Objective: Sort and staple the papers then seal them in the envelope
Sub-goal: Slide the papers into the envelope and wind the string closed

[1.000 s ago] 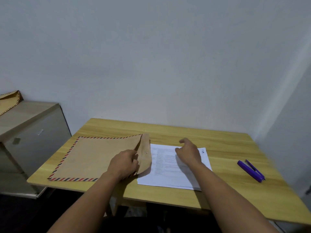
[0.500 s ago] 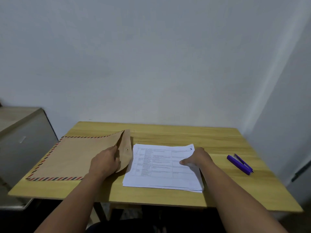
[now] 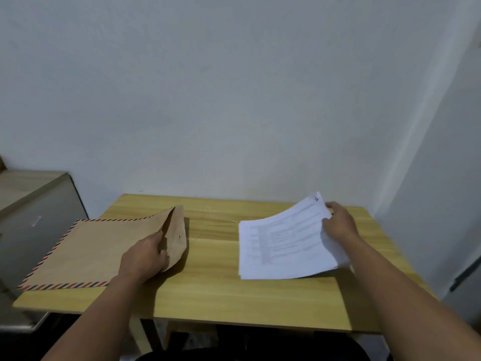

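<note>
On the table's (image 3: 221,295) right side, the papers (image 3: 283,243) hang tilted, their right edge pinched in my right hand (image 3: 338,225). My left hand (image 3: 145,256) grips the envelope's (image 3: 99,251) mouth open; I'd slide the stack in low, left edge first.

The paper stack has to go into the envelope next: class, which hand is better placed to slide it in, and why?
The right hand: it already grips the paper stack, lifted at its right edge. The left hand holds the envelope at its raised flap, steadying the mouth.
</note>
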### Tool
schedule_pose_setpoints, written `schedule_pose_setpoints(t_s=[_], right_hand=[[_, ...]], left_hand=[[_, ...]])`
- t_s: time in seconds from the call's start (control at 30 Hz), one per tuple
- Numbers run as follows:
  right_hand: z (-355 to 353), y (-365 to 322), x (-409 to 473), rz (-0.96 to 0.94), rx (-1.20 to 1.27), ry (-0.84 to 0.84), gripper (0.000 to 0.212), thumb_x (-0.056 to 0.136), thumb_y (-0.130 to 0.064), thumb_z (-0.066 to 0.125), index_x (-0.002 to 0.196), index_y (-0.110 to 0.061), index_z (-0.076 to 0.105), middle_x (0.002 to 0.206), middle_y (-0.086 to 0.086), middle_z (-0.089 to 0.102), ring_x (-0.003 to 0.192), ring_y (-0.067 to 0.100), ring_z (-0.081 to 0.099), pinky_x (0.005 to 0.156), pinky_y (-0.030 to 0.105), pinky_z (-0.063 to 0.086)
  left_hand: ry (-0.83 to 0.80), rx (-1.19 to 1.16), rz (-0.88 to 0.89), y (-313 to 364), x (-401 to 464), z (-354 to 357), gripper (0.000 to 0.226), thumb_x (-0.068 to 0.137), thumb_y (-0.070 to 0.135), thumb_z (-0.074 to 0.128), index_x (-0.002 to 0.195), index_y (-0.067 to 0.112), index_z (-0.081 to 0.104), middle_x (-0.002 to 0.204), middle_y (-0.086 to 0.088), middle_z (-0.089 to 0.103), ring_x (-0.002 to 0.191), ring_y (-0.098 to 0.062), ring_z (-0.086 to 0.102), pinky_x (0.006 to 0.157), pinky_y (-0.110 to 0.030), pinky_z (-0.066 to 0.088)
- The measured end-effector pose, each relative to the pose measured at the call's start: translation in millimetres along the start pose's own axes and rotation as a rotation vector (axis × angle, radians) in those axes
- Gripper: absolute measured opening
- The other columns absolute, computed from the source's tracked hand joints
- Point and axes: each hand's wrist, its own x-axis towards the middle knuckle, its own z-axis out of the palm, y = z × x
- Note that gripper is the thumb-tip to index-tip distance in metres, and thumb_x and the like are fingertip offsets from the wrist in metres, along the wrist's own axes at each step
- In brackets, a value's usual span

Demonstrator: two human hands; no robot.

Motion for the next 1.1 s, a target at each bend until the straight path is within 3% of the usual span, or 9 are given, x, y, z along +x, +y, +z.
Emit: schedule_pose_setpoints(t_s=[0.13, 0.3, 0.5, 0.7, 0.87, 1.0, 1.1], right_hand=[[-36.7, -17.1, -1.0, -0.11, 0.222, 0.126, 0.058, 0.101, 0.0, 0.045, 0.15, -0.03, 0.052, 0.113, 0.009, 0.066, 0.082, 0.018, 0.061, 0.063, 0.023, 0.043], [-53.7, -39.7, 8.6, -0.138, 0.345, 0.158, 0.056, 0.101, -0.002, 0.048, 0.15, -0.028, 0.055, 0.11, 0.005, 0.072, 0.094, 0.024, 0.066, 0.083, 0.029, 0.048], [-18.5, -57.1, -3.9, -0.106, 0.454, 0.068, 0.057, 0.096, 0.006, 0.051, 0.146, -0.019, 0.06, 0.121, 0.015, 0.075, 0.103, 0.031, 0.072, 0.088, 0.032, 0.055], [30.5, -51.3, -22.5, 0.014, 0.462, -0.07, 0.057, 0.101, 0.004, 0.049, 0.151, -0.025, 0.054, 0.119, 0.012, 0.072, 0.092, 0.027, 0.072, 0.063, 0.028, 0.054], [51.4, -42.4, -30.7, 0.005, 0.369, -0.041, 0.061, 0.1, 0.001, 0.044, 0.151, -0.032, 0.052, 0.115, 0.007, 0.072, 0.09, 0.027, 0.071, 0.076, 0.038, 0.059], [58.9, -43.7, -33.7, -0.008, 0.353, -0.004, 0.059, 0.098, 0.002, 0.04, 0.143, -0.033, 0.057, 0.102, 0.004, 0.069, 0.082, 0.029, 0.068, 0.065, 0.033, 0.052], [66.7, -47.0, -36.9, -0.027, 0.335, -0.007, 0.061, 0.098, 0.001, 0.041, 0.147, -0.033, 0.053, 0.102, 0.007, 0.068, 0.083, 0.029, 0.067, 0.064, 0.032, 0.05]], left_hand=[[-0.034, 0.016, 0.009, 5.3, 2.3, 1.9, 0.049, 0.094, 0.03, 0.055, 0.141, 0.02, 0.048, 0.122, 0.002, 0.065, 0.094, -0.015, 0.06, 0.069, -0.027, 0.05], [-0.065, -0.034, 0.006, 19.7, 4.8, 7.3, 0.063, 0.092, 0.031, 0.054, 0.153, 0.022, 0.038, 0.138, 0.001, 0.059, 0.112, -0.019, 0.06, 0.078, -0.031, 0.052], [-0.106, -0.133, 0.026, 41.5, 4.9, 7.7, 0.065, 0.089, 0.026, 0.055, 0.152, 0.024, 0.039, 0.137, -0.002, 0.061, 0.117, -0.023, 0.06, 0.084, -0.034, 0.05], [-0.165, -0.181, 0.042, 50.3, 2.4, 5.3, 0.069, 0.088, 0.027, 0.048, 0.155, 0.027, 0.034, 0.143, -0.003, 0.059, 0.12, -0.025, 0.059, 0.093, -0.039, 0.053], [-0.214, -0.163, 0.072, 56.1, -0.9, 4.5, 0.067, 0.086, 0.032, 0.044, 0.152, 0.031, 0.037, 0.136, 0.0, 0.063, 0.114, -0.025, 0.06, 0.092, -0.04, 0.053], [-0.268, -0.133, 0.114, 63.5, -2.7, 4.9, 0.055, 0.076, 0.033, 0.05, 0.131, 0.033, 0.052, 0.115, 0.003, 0.068, 0.098, -0.02, 0.06, 0.076, -0.036, 0.054], [-0.26, -0.126, 0.151, 74.5, -4.8, 7.2, 0.037, 0.085, 0.034, 0.052, 0.122, 0.031, 0.053, 0.105, 0.005, 0.067, 0.092, -0.019, 0.059, 0.07, -0.034, 0.051]])
